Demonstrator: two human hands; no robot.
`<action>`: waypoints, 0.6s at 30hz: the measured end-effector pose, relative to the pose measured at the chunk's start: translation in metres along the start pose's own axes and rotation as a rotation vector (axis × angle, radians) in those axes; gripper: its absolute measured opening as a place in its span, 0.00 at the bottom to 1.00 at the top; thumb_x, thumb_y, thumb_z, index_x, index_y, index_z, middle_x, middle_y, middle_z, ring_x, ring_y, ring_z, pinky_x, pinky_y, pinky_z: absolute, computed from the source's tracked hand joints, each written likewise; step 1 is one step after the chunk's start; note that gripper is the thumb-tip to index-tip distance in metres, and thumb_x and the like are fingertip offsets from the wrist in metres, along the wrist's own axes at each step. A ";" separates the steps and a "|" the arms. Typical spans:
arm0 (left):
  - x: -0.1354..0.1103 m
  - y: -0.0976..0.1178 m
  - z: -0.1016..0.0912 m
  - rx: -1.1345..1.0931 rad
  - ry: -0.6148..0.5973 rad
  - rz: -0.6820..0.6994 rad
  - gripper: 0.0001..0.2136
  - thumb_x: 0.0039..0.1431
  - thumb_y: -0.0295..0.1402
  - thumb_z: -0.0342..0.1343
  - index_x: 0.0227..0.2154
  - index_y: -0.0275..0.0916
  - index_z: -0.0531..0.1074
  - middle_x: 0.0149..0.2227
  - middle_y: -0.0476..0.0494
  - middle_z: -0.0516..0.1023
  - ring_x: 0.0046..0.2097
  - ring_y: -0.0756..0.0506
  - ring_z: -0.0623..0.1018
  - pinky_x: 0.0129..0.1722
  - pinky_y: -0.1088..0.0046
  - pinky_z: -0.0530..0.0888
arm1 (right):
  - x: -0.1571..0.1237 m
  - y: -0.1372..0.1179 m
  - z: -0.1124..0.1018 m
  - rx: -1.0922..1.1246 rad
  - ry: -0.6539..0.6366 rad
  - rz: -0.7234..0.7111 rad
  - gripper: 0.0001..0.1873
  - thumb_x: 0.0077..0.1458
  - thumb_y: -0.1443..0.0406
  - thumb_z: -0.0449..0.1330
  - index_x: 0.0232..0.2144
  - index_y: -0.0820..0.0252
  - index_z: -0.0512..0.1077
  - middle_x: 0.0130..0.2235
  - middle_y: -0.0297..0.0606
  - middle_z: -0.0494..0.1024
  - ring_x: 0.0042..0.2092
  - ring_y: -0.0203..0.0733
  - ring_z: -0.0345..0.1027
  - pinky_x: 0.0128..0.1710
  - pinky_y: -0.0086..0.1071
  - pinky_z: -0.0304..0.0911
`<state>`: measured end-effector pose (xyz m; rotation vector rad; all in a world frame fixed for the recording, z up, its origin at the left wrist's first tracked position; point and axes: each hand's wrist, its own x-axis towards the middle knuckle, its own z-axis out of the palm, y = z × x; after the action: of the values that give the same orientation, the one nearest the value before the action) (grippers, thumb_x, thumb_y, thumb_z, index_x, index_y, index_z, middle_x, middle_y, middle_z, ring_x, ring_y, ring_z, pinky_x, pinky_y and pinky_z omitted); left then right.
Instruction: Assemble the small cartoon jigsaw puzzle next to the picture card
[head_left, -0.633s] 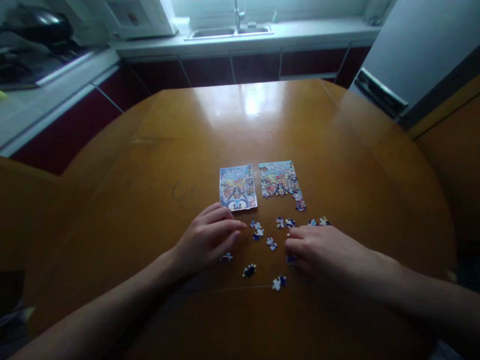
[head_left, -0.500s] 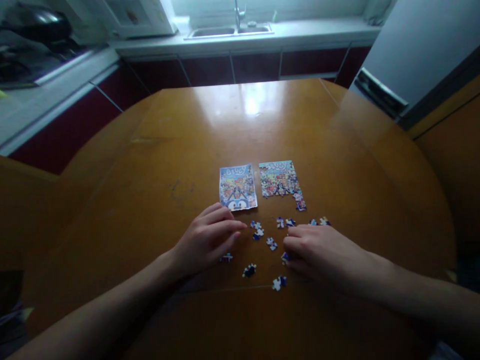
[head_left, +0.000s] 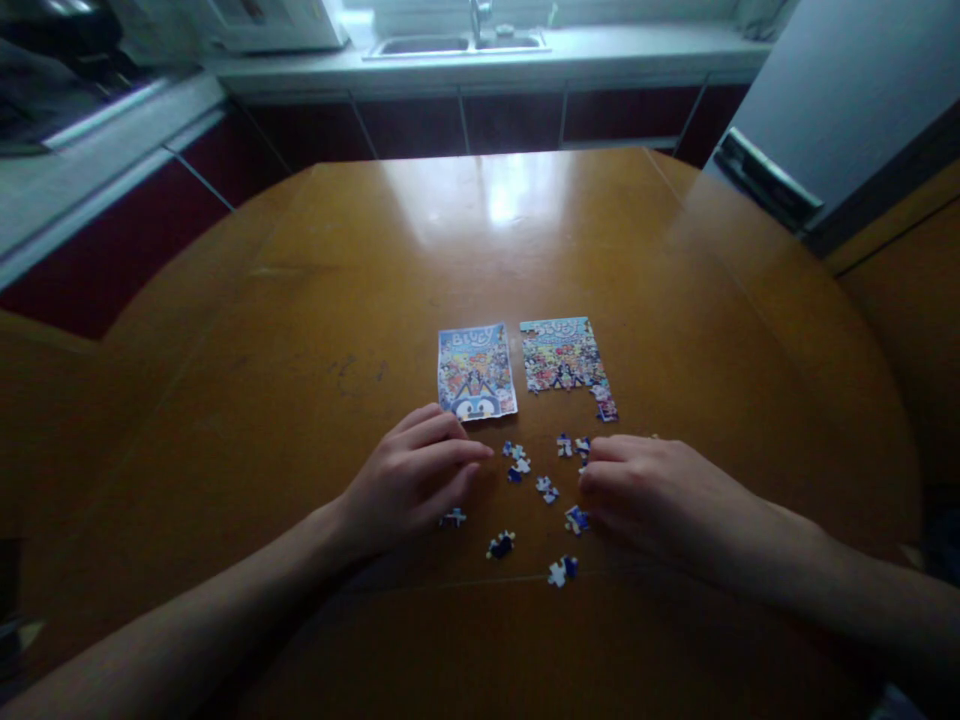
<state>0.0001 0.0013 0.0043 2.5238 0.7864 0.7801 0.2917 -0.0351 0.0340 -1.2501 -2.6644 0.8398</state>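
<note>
Glossy picture card (head_left: pixel 476 371) reads "BLUEY"; left hand (head_left: pixel 409 480) just below.

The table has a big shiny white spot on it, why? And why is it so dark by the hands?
Head view: the white spot is glare, light from the bright strip over the sink bouncing off the glossy table. Little light reaches the near edge, so the left hand, right hand and loose pieces look dim and a bit soft. The edges of the view bend.

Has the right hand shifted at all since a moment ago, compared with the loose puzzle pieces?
Yes. The right hand has slid away from the person, toward the half-built puzzle, uncovering a loose piece by its thumb and covering those at its far side.
</note>
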 end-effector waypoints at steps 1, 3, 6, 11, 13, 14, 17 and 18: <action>0.000 0.001 -0.001 -0.002 0.001 0.007 0.08 0.62 0.24 0.54 0.41 0.39 0.76 0.31 0.46 0.72 0.34 0.48 0.69 0.35 0.69 0.69 | 0.000 -0.002 0.001 0.006 -0.020 0.002 0.08 0.62 0.67 0.56 0.31 0.58 0.74 0.34 0.37 0.75 0.34 0.36 0.68 0.35 0.28 0.63; -0.002 0.005 -0.002 -0.014 -0.019 0.040 0.09 0.61 0.25 0.54 0.41 0.39 0.75 0.31 0.45 0.73 0.34 0.48 0.69 0.35 0.68 0.69 | 0.001 -0.006 0.002 0.015 -0.045 0.002 0.07 0.61 0.67 0.57 0.31 0.58 0.74 0.35 0.38 0.75 0.35 0.37 0.68 0.35 0.29 0.63; -0.007 0.012 -0.001 -0.032 -0.115 0.137 0.09 0.60 0.28 0.56 0.43 0.39 0.75 0.31 0.45 0.73 0.33 0.47 0.69 0.33 0.67 0.67 | 0.001 -0.007 0.006 0.029 -0.056 -0.006 0.06 0.61 0.69 0.57 0.31 0.58 0.73 0.36 0.39 0.75 0.36 0.38 0.68 0.35 0.29 0.63; -0.013 0.021 0.004 -0.052 -0.282 0.262 0.08 0.61 0.34 0.55 0.41 0.39 0.73 0.28 0.45 0.72 0.30 0.46 0.67 0.29 0.65 0.63 | 0.002 -0.003 0.018 0.035 -0.076 -0.008 0.07 0.60 0.71 0.57 0.30 0.58 0.71 0.35 0.37 0.74 0.34 0.37 0.66 0.33 0.30 0.60; -0.013 0.022 0.004 -0.051 -0.305 0.279 0.08 0.61 0.34 0.56 0.41 0.39 0.73 0.28 0.46 0.71 0.30 0.46 0.67 0.29 0.64 0.63 | 0.002 -0.001 0.021 0.027 -0.076 -0.006 0.07 0.59 0.71 0.57 0.29 0.58 0.70 0.36 0.36 0.73 0.33 0.36 0.65 0.31 0.30 0.59; -0.013 0.022 0.004 -0.049 -0.308 0.281 0.08 0.61 0.35 0.56 0.41 0.39 0.73 0.28 0.46 0.71 0.30 0.46 0.67 0.29 0.64 0.63 | 0.001 -0.001 0.022 0.025 -0.079 0.000 0.07 0.59 0.72 0.57 0.29 0.58 0.69 0.35 0.36 0.73 0.33 0.36 0.65 0.31 0.30 0.59; -0.013 0.021 0.003 -0.032 -0.302 0.268 0.08 0.60 0.34 0.57 0.42 0.40 0.73 0.28 0.46 0.71 0.30 0.46 0.68 0.29 0.64 0.63 | 0.001 -0.002 0.022 0.026 -0.088 0.015 0.07 0.58 0.73 0.57 0.29 0.58 0.69 0.35 0.35 0.73 0.33 0.36 0.66 0.31 0.30 0.58; -0.012 0.020 0.003 -0.025 -0.299 0.267 0.08 0.60 0.34 0.57 0.42 0.40 0.73 0.28 0.46 0.70 0.30 0.46 0.68 0.29 0.64 0.64 | 0.000 -0.002 0.021 0.028 -0.087 0.018 0.07 0.57 0.73 0.57 0.29 0.58 0.68 0.35 0.35 0.73 0.33 0.36 0.66 0.32 0.30 0.58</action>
<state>0.0012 -0.0225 0.0077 2.6691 0.3446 0.4679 0.2835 -0.0455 0.0171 -1.2606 -2.7015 0.9525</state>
